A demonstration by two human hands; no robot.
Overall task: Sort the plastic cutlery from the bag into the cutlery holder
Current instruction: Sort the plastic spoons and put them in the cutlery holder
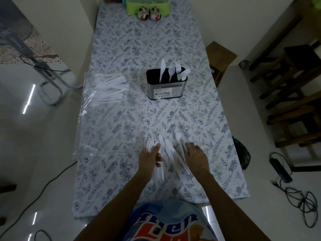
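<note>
A metal cutlery holder point(165, 89) stands mid-table with a white knife, a spoon and forks upright in it. My left hand point(149, 160) grips a bundle of white plastic spoons point(150, 146), bowls pointing away, handles sticking out below the fist. My right hand point(196, 156) rests with bent fingers on a loose pile of white cutlery point(173, 153) lying on the cloth; a spoon bowl and knife blades show beyond its fingers. A clear plastic bag point(97, 101) lies along the table's left edge with more white cutlery point(111, 88) in its far end.
The long table point(132, 49) has a floral cloth. At its far end stand two small ceramic figurines point(149, 13) before a green container point(147, 5). Wooden stools and shelving stand right; cables lie on the floor on both sides.
</note>
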